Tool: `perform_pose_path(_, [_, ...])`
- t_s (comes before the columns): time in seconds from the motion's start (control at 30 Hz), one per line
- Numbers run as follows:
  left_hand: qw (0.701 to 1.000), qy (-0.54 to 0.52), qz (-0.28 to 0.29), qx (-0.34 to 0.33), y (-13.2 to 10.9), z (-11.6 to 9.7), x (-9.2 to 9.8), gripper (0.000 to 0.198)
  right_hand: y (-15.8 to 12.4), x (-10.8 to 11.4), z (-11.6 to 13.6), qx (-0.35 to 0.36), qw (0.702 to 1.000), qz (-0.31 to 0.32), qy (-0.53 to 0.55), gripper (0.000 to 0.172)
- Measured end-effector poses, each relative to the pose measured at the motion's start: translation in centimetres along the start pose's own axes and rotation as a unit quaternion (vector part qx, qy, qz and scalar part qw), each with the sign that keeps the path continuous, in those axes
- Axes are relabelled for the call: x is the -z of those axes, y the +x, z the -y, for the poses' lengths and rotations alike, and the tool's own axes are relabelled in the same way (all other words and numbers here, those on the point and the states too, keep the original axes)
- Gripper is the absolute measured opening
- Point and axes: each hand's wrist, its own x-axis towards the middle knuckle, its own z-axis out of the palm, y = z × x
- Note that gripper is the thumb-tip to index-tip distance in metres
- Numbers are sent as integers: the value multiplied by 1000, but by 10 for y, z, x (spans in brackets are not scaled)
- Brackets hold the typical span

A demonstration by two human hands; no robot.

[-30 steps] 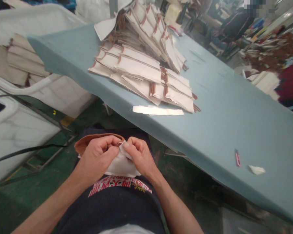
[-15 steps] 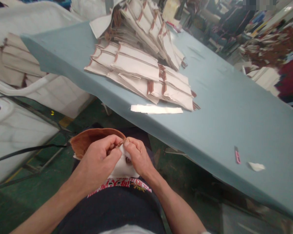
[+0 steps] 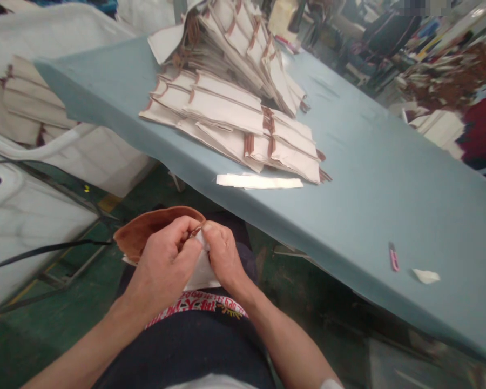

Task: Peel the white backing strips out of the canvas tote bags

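Over my lap, a brown and off-white fabric piece [image 3: 154, 228] is held by both hands; its brown suede-like part bulges to the left and its pale part [image 3: 202, 275] hangs toward my apron. My left hand [image 3: 168, 262] is closed, thumb and fingers pinching the brown edge. Right beside it, my right hand [image 3: 223, 254] pinches the same edge at the top of the pale part. The fingertips of both hands almost meet, and the exact spot between them is partly hidden. My dark apron [image 3: 186, 346] has a red and white printed band.
A blue-grey table [image 3: 360, 200] runs diagonally ahead. On it lie stacked off-white pieces with brown trim [image 3: 227, 105], a white strip [image 3: 259, 181], a pink-handled cutter [image 3: 394, 257] and a pale scrap [image 3: 426, 276]. White bins [image 3: 101, 156] stand left, one holding similar pieces.
Both hands have shifted slightly up and left with the fabric piece, still pinching its edge. A small dark round spot on the pale part, seen earlier beside the right hand, is now covered.
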Motion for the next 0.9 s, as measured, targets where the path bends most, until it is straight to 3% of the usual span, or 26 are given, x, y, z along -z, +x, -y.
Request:
perform_pose_path(0.13, [999,-33,-13,2,-1,3,-1,24,5,1,-2,-16,999,7,-30,34])
perform_pose_path(0.23, [994,-87,32,53,3,10,10,26,2,6,-8,-24,999,15,-45,42])
perform_pose_path(0.33, [983,-124,78,109,8,16,25,31,-7,17,-12,-19,996,65,-60,58])
perform_pose_path(0.43, [976,-153,98,121,10,17,37,26,-14,33,-8,-17,987,100,-126,62])
perform_pose_path(0.57, [971,-171,123,113,10,15,43,24,-15,52,6,-14,972,99,-211,59])
perform_pose_path(0.73, [965,-167,182,86,12,12,46,26,-11,50,14,0,984,145,-102,62])
perform_pose_path(0.9, [974,-125,187,17,13,13,51,23,-6,40,12,110,982,59,-145,43])
